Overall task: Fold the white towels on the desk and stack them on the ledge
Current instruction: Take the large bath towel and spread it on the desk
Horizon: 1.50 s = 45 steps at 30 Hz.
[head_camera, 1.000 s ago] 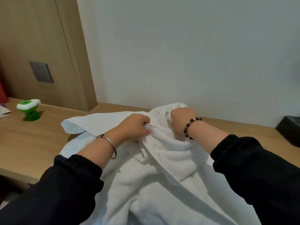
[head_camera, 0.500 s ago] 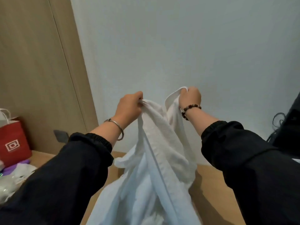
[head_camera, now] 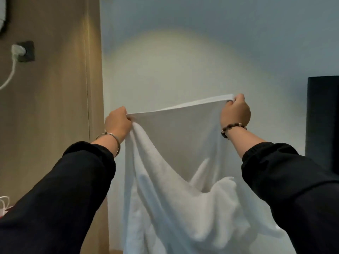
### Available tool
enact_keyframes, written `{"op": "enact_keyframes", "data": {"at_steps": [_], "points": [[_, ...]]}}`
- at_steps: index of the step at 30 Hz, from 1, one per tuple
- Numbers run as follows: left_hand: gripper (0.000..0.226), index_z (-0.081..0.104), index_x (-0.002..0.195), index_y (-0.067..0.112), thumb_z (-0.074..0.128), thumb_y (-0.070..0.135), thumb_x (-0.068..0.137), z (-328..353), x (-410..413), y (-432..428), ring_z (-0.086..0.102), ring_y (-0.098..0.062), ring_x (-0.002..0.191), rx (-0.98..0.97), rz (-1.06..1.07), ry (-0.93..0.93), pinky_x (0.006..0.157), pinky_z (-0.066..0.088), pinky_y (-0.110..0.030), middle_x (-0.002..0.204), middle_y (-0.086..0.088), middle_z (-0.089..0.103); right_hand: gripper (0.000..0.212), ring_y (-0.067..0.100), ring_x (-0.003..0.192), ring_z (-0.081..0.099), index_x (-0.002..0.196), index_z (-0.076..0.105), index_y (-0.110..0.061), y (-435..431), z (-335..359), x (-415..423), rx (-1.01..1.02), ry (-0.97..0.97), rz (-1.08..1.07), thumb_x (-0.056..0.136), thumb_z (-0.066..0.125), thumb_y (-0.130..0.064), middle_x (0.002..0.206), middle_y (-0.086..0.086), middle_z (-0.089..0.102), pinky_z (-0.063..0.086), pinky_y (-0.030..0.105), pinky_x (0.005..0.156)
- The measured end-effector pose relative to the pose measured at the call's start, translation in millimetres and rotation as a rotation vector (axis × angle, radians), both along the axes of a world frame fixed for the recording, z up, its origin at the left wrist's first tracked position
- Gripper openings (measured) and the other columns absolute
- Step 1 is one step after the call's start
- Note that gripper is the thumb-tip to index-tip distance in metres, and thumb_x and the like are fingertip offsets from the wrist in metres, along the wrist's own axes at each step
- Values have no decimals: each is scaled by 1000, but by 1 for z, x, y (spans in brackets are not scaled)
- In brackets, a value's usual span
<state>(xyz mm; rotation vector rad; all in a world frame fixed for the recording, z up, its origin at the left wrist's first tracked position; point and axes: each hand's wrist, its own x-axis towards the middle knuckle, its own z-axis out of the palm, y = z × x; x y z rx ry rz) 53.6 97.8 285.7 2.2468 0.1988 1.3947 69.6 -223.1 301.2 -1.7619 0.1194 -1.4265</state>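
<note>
The white towel (head_camera: 174,180) hung in the air before the pale wall (head_camera: 183,52), its top hem stretched taut between both hands; the left hand (head_camera: 117,123) gripped one corner, the right hand (head_camera: 234,112) pinched the other; it looked soft, limp and fairly weighty, likely best held by its corners along the hem; its lower part bunched and ran out of view; desk and ledge were hidden, and a dark object (head_camera: 322,121) stood at the right.
</note>
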Motion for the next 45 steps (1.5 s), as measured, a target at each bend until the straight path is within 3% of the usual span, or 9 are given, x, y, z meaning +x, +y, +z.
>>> {"op": "enact_keyframes", "data": {"at_steps": [3,8,14,18,25,31,39,43,45], "points": [[9,50,79,9,46,1,82,-8,1,-8,42,-28,67,-67,-18,-124,59,27,-32,72,-9,51,12,26,65,45,89,44,-9,-12,-14,4,-53,115,-85,98,36,-10,72,8,48,27,29,50],[16,59,84,8,46,-1,80,-28,11,-15,43,-25,75,78,-129,106,64,31,-30,90,-15,63,20,29,73,52,87,58,-6,-26,-55,15,-415,586,-150,98,44,-16,94,16,64,37,30,62],[23,64,84,12,46,0,77,-54,25,-43,56,-29,84,171,-253,152,64,34,-26,85,-8,64,23,28,97,49,107,52,-9,28,-107,21,-542,548,44,90,41,1,111,10,53,42,34,75],[21,65,81,12,46,3,78,-61,29,-56,57,-29,83,269,-323,165,65,34,-26,82,-8,66,20,14,74,52,86,59,-14,87,-125,2,-442,281,478,81,46,0,77,-6,55,35,25,62],[24,68,88,13,49,5,76,-72,27,-59,58,-30,88,370,-369,228,70,43,-29,91,-9,68,16,16,75,54,93,57,-13,114,-166,2,-347,627,784,87,59,-27,82,-2,56,43,28,69],[27,68,91,15,47,6,77,-81,25,-37,58,-32,92,371,-308,295,76,49,-35,95,-8,68,38,14,57,46,62,41,-15,112,-206,-1,-444,939,938,82,70,-30,60,0,39,45,30,62],[29,69,94,14,47,7,79,-93,23,-33,58,-34,92,411,-280,285,76,49,-36,97,-9,69,29,24,59,51,65,44,-11,127,-227,-15,-522,797,762,82,64,-25,67,9,51,46,32,57],[29,71,97,11,46,7,81,-90,21,-34,58,-31,93,411,-297,358,75,46,-31,101,-11,69,18,28,93,58,96,62,-2,127,-225,-22,-710,534,794,82,63,-14,101,10,63,47,36,81],[30,71,95,11,45,6,80,-85,18,-35,56,-27,84,452,-336,464,69,43,-28,96,-11,69,24,25,125,44,103,62,-2,123,-223,-20,-999,399,751,81,62,-12,123,5,57,36,36,102]]}}
